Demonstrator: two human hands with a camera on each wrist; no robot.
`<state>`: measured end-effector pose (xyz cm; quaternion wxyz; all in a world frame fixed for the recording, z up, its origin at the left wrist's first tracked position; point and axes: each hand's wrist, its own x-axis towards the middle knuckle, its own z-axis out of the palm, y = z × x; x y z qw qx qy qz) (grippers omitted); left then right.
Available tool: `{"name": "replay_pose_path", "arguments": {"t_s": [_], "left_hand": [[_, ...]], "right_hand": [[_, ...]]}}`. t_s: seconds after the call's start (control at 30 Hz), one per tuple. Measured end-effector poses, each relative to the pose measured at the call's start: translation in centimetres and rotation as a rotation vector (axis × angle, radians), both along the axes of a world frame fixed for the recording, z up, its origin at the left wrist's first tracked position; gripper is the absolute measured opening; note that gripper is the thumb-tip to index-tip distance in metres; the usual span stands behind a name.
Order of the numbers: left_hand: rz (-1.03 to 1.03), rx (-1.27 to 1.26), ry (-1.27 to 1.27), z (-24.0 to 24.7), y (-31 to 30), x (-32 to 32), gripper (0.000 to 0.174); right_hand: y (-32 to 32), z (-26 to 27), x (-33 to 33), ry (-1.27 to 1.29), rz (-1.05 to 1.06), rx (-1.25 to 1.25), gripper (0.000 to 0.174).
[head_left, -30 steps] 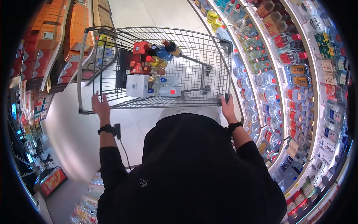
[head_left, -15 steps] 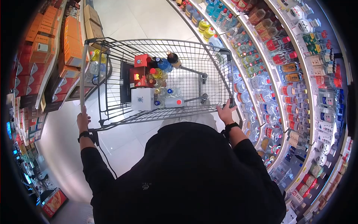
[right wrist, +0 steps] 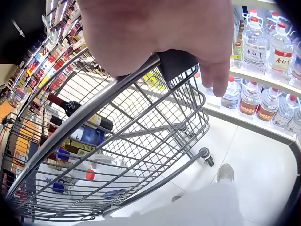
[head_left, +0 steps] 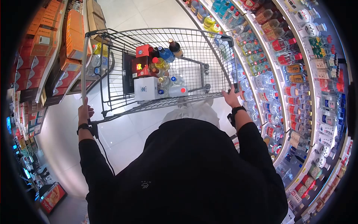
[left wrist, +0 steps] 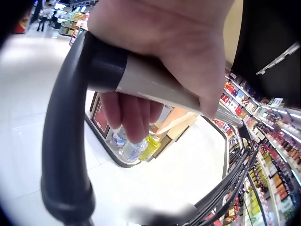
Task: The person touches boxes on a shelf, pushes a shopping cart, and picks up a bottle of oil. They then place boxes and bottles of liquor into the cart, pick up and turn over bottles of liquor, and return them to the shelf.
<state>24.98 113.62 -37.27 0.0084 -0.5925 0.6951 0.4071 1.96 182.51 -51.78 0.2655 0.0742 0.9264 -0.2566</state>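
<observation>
A metal shopping cart [head_left: 169, 98] stands sideways in front of me. My left hand [head_left: 85, 111] grips its handle bar [left wrist: 155, 84], with the fingers wrapped underneath and the thumb along the bar. My right hand [head_left: 232, 98] rests on the black corner piece [right wrist: 176, 66] at the cart's front end. Two of its fingers hang fairly straight past that corner in the right wrist view; the thumb is hidden there. In the basket lie a white box [head_left: 146, 89], a red box [head_left: 142, 51], a blue bottle [head_left: 166, 54], a dark bottle [head_left: 175, 48] and several clear bottles.
Shelves [head_left: 261, 44] packed with bottles curve along the right side. Orange boxes [head_left: 75, 33] and other cartons are stacked at the left, with jugs on a low ledge beside the handle. Pale floor tiles [head_left: 126, 130] lie between cart and body; a shoe [right wrist: 225, 172] is near a wheel [right wrist: 205, 153].
The left hand has moved left from the cart's near side onto the handle. The right hand, spread at the front corner half a second ago, now lies over it. The cart has shifted slightly in view.
</observation>
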Motion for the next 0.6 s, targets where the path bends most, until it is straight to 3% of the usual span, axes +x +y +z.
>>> {"name": "replay_pose_path", "arguments": {"t_s": [0.07, 0.2, 0.27, 0.37, 0.6], "left_hand": [[-0.005, 0.077, -0.105, 0.3, 0.0, -0.3, 0.077], [-0.032, 0.122, -0.150, 0.6, 0.2, -0.6, 0.084], [-0.051, 0.124, -0.145, 0.5, 0.3, -0.7, 0.085], [-0.048, 0.106, -0.148, 0.3, 0.3, -0.8, 0.086], [-0.029, -0.113, -0.123, -0.8, 1.0, -1.3, 0.084]], "right_hand": [[0.2, -1.5, -1.2, 0.048, 0.001, 0.023, 0.093], [-0.8, -1.8, -2.0, 0.215, -0.105, -0.008, 0.082], [-2.1, -1.7, -1.7, 0.404, 0.078, 0.222, 0.070], [-6.3, 0.7, 0.0, 0.350, 0.175, 0.328, 0.063], [-11.1, 1.5, 0.2, 0.396, 0.310, 0.287, 0.059]]}}
